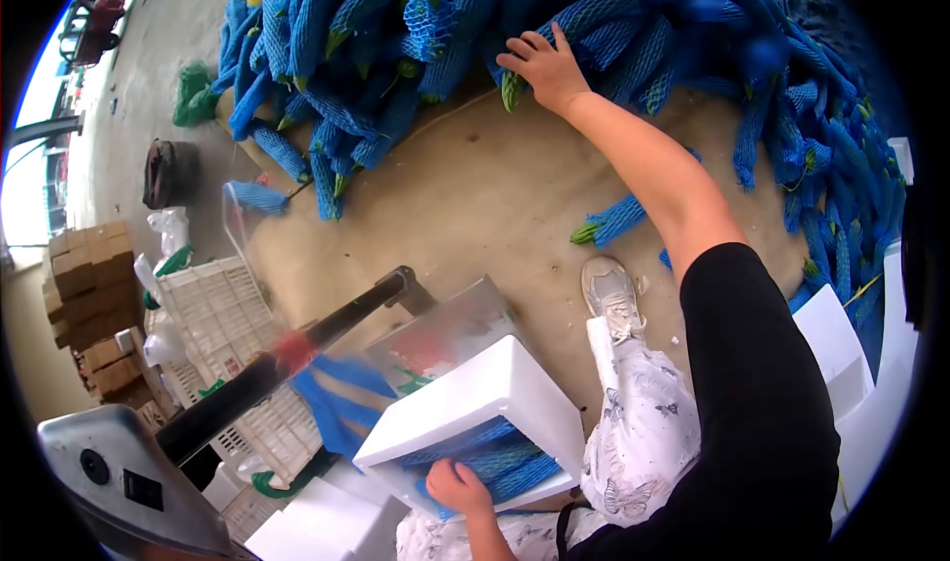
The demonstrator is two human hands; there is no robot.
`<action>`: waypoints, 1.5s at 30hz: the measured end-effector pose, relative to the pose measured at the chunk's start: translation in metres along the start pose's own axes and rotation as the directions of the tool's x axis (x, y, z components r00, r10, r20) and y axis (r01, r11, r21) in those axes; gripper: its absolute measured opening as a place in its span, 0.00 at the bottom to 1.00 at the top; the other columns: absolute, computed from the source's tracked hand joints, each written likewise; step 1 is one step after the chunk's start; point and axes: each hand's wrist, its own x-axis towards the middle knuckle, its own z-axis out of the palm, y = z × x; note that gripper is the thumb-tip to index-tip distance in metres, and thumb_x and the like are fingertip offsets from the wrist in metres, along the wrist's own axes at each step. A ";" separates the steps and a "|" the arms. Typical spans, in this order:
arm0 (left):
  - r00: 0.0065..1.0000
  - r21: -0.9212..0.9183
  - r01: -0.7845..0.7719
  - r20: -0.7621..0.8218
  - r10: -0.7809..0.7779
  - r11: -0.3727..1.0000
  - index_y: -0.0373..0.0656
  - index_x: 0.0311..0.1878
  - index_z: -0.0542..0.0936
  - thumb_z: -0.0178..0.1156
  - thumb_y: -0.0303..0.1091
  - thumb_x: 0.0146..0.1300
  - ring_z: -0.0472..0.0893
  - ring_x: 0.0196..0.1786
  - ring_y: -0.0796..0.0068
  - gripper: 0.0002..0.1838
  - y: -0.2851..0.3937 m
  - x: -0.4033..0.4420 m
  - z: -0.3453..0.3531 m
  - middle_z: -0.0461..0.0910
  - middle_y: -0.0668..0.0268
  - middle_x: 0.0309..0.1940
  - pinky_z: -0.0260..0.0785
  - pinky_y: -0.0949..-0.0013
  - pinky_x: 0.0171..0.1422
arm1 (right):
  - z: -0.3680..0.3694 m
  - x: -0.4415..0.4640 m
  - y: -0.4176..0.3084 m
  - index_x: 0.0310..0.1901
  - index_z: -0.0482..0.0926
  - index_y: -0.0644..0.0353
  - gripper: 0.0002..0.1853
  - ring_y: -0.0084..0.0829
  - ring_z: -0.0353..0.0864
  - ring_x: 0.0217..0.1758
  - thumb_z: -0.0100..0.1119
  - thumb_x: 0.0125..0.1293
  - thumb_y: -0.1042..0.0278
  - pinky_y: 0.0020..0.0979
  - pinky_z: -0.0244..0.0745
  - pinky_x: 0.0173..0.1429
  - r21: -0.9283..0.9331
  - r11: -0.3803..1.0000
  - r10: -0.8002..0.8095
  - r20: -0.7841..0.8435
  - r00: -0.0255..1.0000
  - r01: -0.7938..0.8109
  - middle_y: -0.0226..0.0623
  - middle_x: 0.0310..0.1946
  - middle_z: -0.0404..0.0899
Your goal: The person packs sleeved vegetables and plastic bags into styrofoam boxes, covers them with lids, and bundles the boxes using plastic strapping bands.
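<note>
Long green vegetables in blue foam net sleeves (594,12) are heaped along the top of the view; their exact kind is unclear. At the heap's near edge, my right hand (542,69) reaches out palm down, fingers apart, over a netted vegetable whose green tip (512,91) shows beside the hand. A white foam box (534,393) stands tilted by my legs, with several netted vegetables (515,462) inside. My left hand (458,487) is at the box's near rim with fingers curled, seemingly gripping it; the fingertips are partly hidden.
One netted vegetable (609,222) lies apart on the tan sheet (475,205) near my shoe (611,289). To the left are a dark metal bar (287,353), white plastic crates (223,314), stacked cartons (89,284) and a dark bucket (170,173). White foam pieces (836,343) stand at right.
</note>
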 end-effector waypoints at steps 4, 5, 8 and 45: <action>1.000 -0.031 -0.022 -0.018 0.021 0.999 0.36 0.40 0.75 0.50 0.38 0.60 0.73 0.45 0.51 0.14 0.002 0.002 0.000 0.77 0.54 0.39 0.60 0.53 0.56 | -0.066 -0.138 0.022 0.46 0.74 0.41 0.17 0.36 0.65 0.69 0.54 0.57 0.76 0.50 0.58 0.72 0.316 0.916 -0.202 -0.170 0.964 0.248 0.30 0.62 0.68; 1.000 -0.014 -0.006 -0.008 0.006 1.000 0.35 0.40 0.75 0.50 0.38 0.60 0.73 0.46 0.51 0.14 0.003 0.001 -0.001 0.77 0.54 0.40 0.60 0.53 0.57 | -0.078 -0.184 0.029 0.47 0.75 0.41 0.17 0.37 0.66 0.69 0.56 0.56 0.73 0.49 0.63 0.70 0.401 0.878 -0.220 -0.146 0.965 0.261 0.30 0.64 0.67; 1.000 0.013 0.016 -0.015 -0.015 1.000 0.34 0.45 0.75 0.51 0.36 0.61 0.74 0.49 0.52 0.15 0.000 -0.001 0.001 0.77 0.53 0.44 0.59 0.54 0.60 | -0.107 -0.318 0.019 0.51 0.76 0.41 0.22 0.37 0.66 0.70 0.57 0.54 0.73 0.35 0.74 0.63 0.497 0.858 -0.266 0.210 0.941 0.132 0.30 0.66 0.66; 0.882 -0.391 -0.287 -0.464 0.082 0.875 0.43 0.49 0.77 0.61 0.36 0.57 0.71 0.55 0.55 0.16 -0.027 -0.039 0.006 0.74 0.60 0.48 0.57 0.53 0.68 | -0.244 -0.217 -0.350 0.73 0.54 0.40 0.41 0.43 0.72 0.51 0.62 0.61 0.69 0.39 0.67 0.58 0.788 0.472 -0.863 0.320 0.392 0.396 0.41 0.47 0.71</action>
